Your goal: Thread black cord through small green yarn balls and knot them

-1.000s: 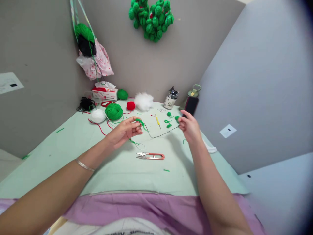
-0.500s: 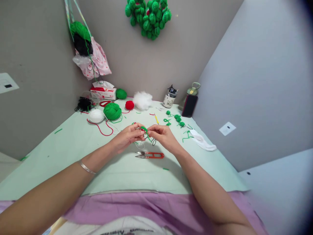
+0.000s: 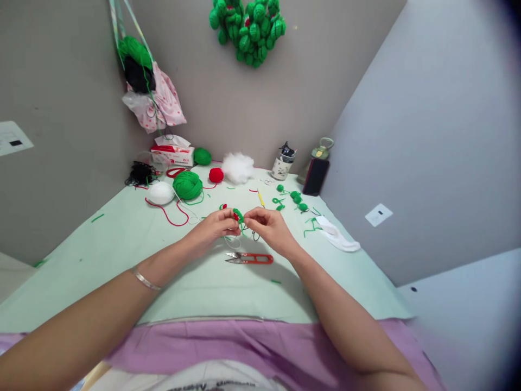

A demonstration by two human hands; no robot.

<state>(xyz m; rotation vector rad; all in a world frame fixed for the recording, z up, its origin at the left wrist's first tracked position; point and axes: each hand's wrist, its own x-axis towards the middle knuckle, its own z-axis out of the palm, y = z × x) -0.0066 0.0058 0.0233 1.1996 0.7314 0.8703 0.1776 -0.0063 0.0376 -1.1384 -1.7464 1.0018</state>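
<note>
Gray walls [image 3: 305,81] stand behind a pale green bench [image 3: 183,293]. Near its far left edge are messy black yarn [image 3: 141,173], a white ball [image 3: 160,193], a big green ball [image 3: 188,185] and a red ball [image 3: 216,175]. Next, the left hand [image 3: 217,225] pinches a small green and red yarn piece [image 3: 238,216] above the middle of the bench. Orange snips [image 3: 249,258] lie nearer the front edge. Just right of the piece, the right hand [image 3: 269,225] has its thumb and finger together; they are too small to see well, so I can't tell if they grip anything. A dark thread [image 3: 256,235] loops below. Toward the back right corner are little green balls [image 3: 296,196]. A white cloth [image 3: 337,233] lies by the right edge. It looks like thread work on the piece, which calls for a steady left hand and small, careful right fingers.
</note>
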